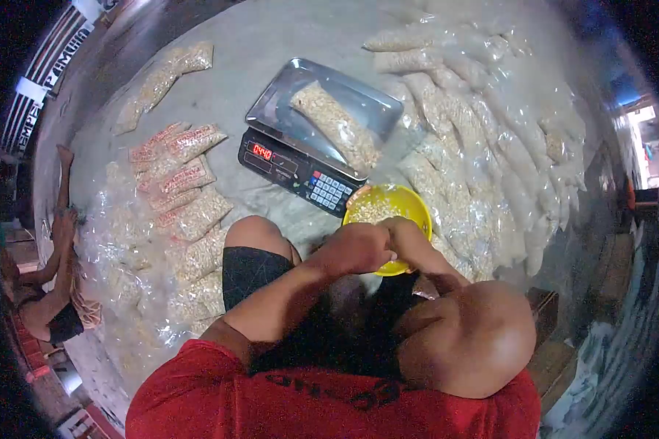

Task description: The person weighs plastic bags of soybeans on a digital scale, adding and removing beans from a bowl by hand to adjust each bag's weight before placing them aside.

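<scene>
A yellow basin [415, 201] holding pale, chip-like pieces sits just in front of my crossed legs. Over its near edge my left hand [359, 247] is closed, its fingers curled inward. Against it lies my right hand [403, 233], also bent inward, with most of its fingers out of sight. Whatever the two hands grip is hidden beneath them. Beyond the basin stands a digital scale [271, 164] with a red lit display that seems to read 0.440. On its metal tray [274, 110] lies a filled clear bag [334, 124] of the same pale pieces.
Filled bags with red print [187, 175] are stacked to my left. Many clear filled bags [454, 139] cover the floor on my right. A long filled bag [165, 80] lies at the far left. Another person [51, 285] sits at the left edge.
</scene>
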A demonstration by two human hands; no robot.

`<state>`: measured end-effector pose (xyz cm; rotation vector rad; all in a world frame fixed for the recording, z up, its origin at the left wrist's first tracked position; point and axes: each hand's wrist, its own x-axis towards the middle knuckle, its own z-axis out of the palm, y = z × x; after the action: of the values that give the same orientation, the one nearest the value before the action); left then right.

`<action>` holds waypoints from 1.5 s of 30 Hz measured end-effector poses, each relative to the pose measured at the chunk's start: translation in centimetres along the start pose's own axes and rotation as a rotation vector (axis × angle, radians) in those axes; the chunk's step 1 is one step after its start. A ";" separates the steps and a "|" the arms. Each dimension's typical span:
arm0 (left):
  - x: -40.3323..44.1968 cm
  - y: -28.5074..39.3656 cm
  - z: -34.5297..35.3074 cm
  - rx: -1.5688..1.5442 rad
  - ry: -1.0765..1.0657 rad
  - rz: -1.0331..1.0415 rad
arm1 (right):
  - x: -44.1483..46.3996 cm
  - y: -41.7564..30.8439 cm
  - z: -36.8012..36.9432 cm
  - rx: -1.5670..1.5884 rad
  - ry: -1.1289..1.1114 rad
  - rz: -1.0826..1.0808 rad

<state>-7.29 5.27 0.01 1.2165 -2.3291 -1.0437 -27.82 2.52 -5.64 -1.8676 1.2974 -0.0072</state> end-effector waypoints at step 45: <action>5.2 -0.3 -2.3 0.021 0.559 -0.308 | 4.4 -8.8 -8.9 1.364 0.351 0.158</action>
<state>-8.86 -0.07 1.04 1.6582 -1.7647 -0.6449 -22.94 -5.44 3.79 -0.5886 1.1414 -0.9262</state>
